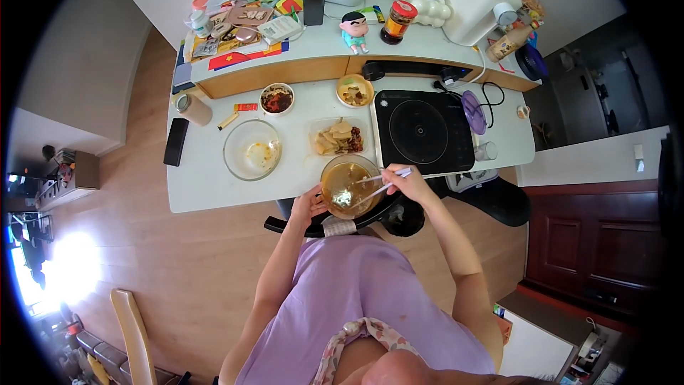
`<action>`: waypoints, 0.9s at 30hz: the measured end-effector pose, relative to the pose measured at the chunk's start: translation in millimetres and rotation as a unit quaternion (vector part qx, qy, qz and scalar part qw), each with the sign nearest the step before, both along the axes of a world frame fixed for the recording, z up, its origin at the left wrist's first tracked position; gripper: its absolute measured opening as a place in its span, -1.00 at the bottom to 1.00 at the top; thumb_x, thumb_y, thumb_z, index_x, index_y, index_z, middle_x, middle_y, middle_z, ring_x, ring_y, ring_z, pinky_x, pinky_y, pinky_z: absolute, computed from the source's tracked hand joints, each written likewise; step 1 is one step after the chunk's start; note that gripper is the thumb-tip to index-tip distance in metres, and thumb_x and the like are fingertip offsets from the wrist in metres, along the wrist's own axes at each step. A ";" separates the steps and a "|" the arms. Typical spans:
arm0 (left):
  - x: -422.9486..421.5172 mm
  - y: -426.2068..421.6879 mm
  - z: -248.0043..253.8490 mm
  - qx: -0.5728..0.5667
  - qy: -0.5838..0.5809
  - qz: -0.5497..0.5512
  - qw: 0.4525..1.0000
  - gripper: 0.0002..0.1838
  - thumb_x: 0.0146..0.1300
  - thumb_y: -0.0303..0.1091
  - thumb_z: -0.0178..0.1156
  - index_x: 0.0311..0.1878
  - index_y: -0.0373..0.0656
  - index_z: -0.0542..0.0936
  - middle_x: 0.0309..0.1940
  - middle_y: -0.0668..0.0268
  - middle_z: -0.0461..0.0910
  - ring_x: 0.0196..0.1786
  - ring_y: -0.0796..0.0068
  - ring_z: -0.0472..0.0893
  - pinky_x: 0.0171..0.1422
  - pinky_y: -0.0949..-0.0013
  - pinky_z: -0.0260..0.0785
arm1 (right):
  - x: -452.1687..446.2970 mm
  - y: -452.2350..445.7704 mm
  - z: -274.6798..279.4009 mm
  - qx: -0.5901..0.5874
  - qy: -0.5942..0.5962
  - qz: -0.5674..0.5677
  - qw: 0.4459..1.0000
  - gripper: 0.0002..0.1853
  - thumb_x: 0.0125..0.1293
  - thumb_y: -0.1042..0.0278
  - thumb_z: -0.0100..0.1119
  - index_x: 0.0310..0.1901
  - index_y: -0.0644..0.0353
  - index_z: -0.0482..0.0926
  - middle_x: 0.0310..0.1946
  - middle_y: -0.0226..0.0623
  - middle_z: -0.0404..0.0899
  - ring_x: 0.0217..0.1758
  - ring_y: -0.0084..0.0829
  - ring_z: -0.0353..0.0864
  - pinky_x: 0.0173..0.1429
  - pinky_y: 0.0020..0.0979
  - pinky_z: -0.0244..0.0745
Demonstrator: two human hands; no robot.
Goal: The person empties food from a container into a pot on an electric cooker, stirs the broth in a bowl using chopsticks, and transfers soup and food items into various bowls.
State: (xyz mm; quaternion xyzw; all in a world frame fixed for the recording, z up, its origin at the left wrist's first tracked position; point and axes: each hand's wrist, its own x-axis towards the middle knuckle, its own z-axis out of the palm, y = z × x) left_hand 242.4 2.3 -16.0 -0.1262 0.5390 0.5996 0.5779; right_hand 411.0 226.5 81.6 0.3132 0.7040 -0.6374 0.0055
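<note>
A clear glass bowl (pixel 340 201) of brown liquid stands at the table's front edge. My left hand (pixel 308 205) is against the bowl's left side, its fingers on the glass. In my right hand (pixel 407 184) is a pair of light chopsticks (pixel 381 184), whose tips dip into the liquid. Just behind the bowl sits a clear container (pixel 318 139) with pale slices and dark red pieces. A second glass bowl (pixel 235 164), with yellowish residue inside, is further left. To the right of my bowl lies a black induction cooktop (pixel 420 132).
Behind are a small bowl of dark red sauce (pixel 277 98) and a yellow bowl (pixel 355 90) of food bits. A black phone (pixel 176 141) and a bottle (pixel 192 109) stand at the left. A raised shelf (pixel 306 48) carries a jar (pixel 398 23), a figurine and clutter. A black chair (pixel 499 199) is at right.
</note>
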 end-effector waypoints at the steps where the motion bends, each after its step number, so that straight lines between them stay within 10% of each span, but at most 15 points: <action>1: 0.0 0.6 0.8 0.001 0.003 -0.001 1.000 -0.53 0.15 -0.05 0.22 0.01 -0.16 0.47 -0.33 0.25 0.59 -0.35 0.40 0.61 -0.18 0.38 0.51 | 1.8 -3.9 -5.6 -0.004 0.010 0.009 1.000 -0.75 0.34 0.26 0.06 -0.41 0.23 0.56 -0.55 -0.46 0.54 -0.58 -0.67 0.52 -0.47 -0.67 0.44; 9: -1.4 0.4 0.2 0.005 0.011 -0.004 1.000 -0.56 0.15 -0.05 0.22 0.00 -0.12 0.47 -0.33 0.26 0.59 -0.35 0.43 0.62 -0.22 0.40 0.51 | -1.4 -36.7 -37.0 -0.119 0.122 -0.054 0.984 -0.67 0.39 0.22 -0.01 -0.20 0.39 0.57 -0.31 -0.18 0.61 -0.30 -0.36 0.67 -0.17 -0.51 0.57; 27: -2.3 1.7 -1.4 0.014 -0.005 0.011 1.000 -0.53 0.13 -0.09 0.24 0.03 -0.15 0.45 -0.30 0.23 0.57 -0.32 0.38 0.63 -0.20 0.34 0.56 | -5.2 -54.7 -48.8 -0.063 0.176 -0.307 0.933 -0.48 0.43 0.00 -0.16 -0.23 0.45 0.48 -0.36 -0.05 0.60 -0.33 -0.30 0.68 -0.24 -0.47 0.61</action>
